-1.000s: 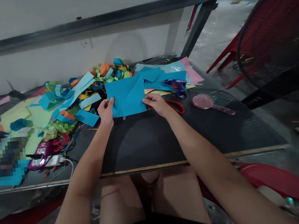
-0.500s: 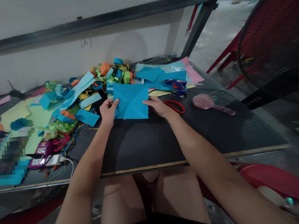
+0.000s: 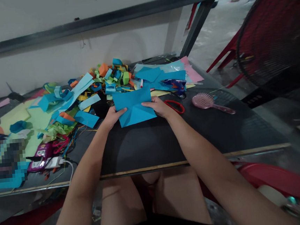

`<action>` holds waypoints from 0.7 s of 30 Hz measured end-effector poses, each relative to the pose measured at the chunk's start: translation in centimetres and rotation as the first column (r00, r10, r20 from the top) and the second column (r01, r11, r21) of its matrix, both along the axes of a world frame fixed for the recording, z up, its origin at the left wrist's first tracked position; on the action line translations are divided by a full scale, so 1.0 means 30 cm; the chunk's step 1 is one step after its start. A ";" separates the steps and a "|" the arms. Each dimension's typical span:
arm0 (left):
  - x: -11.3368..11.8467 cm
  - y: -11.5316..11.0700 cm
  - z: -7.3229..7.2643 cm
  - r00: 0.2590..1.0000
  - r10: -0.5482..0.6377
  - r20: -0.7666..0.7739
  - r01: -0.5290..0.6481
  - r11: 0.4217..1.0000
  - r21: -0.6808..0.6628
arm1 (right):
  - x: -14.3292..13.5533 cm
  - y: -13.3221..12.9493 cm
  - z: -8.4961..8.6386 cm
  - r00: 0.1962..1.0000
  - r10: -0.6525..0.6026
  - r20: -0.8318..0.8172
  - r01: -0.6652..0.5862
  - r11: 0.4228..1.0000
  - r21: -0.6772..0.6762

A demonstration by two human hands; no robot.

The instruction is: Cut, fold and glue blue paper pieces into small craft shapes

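A square sheet of blue paper (image 3: 133, 103) with diagonal creases is held up just above the dark table (image 3: 142, 148). My left hand (image 3: 113, 116) grips its left edge, thumb on the near face and the other fingers behind. On the opposite edge, my right hand (image 3: 158, 106) pinches the sheet the same way. Beyond the sheet lies a heap of folded paper pieces (image 3: 116, 75) in blue, green, orange and yellow. Red-handled scissors (image 3: 175, 106), their blades hidden, rest just right of my right hand.
A blue glue gun (image 3: 178, 86) lies on paper sheets at the back right, with a pink hairbrush (image 3: 209, 103) nearer the right. Paper strips, a purple power strip (image 3: 40, 157) and a white charger (image 3: 54, 162) occupy the left side. A large fan (image 3: 275, 42) stands at right.
The blue sheet has tilted and come slightly lower, its creases bending more. My left hand has moved a little down and right, still holding the edge.
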State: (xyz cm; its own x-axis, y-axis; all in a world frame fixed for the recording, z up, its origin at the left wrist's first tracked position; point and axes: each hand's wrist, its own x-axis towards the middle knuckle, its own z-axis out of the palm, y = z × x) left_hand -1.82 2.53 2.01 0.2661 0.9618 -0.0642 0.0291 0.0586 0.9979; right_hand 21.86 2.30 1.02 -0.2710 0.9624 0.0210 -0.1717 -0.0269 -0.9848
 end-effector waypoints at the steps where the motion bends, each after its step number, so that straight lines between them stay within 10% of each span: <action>1: 0.000 -0.002 0.001 1.000 -0.005 0.005 0.005 1.000 -0.018 | 0.001 -0.001 -0.001 1.000 0.002 -0.003 -0.002 1.000 0.002; 13: -0.005 -0.003 0.008 0.983 -0.115 0.140 0.108 0.992 0.062 | 0.029 -0.017 0.033 0.978 0.110 0.176 -0.123 0.990 0.065; 21: -0.008 -0.002 0.019 0.968 -0.167 0.189 0.168 0.986 0.010 | 0.066 -0.031 0.063 0.972 0.231 -0.048 -0.233 0.970 -0.063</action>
